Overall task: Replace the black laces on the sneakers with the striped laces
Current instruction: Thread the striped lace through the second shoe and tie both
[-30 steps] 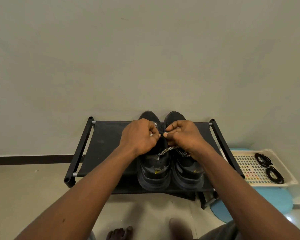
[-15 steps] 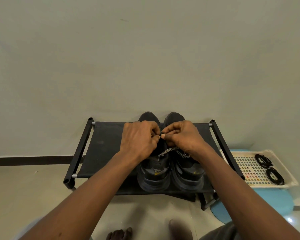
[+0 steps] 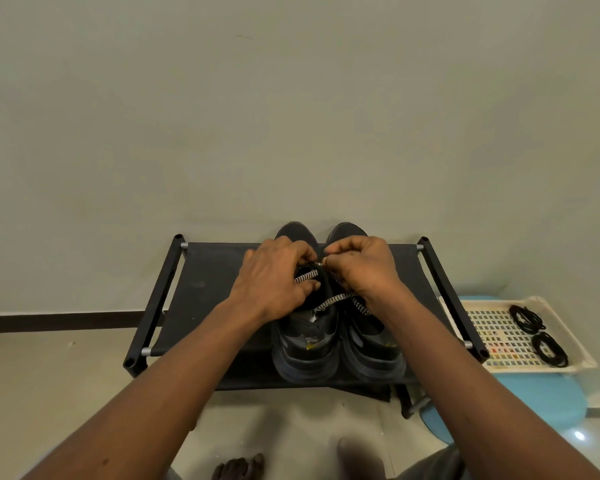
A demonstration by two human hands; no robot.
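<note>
Two black sneakers stand side by side on a black shoe rack (image 3: 205, 289), toes toward the wall: the left sneaker (image 3: 305, 344) and the right sneaker (image 3: 371, 348). A black-and-white striped lace (image 3: 333, 301) runs across the left sneaker's tongue and trails toward the right one. My left hand (image 3: 274, 278) has its fingers curled round a stretch of that lace over the left sneaker. My right hand (image 3: 364, 265) pinches the lace near the middle, thumb and fingertips close to my left hand. Two coiled black laces (image 3: 527, 318) (image 3: 549, 349) lie in a tray at the right.
A cream perforated tray (image 3: 499, 341) sits on a blue stool (image 3: 534, 396) right of the rack. A grey wall rises just behind the rack. My bare feet (image 3: 238, 467) stand on the tiled floor below the rack's front edge.
Both hands stay over the left sneaker and have shifted slightly; a striped stretch of lace now shows under my left hand's fingers. The sneakers have not moved.
</note>
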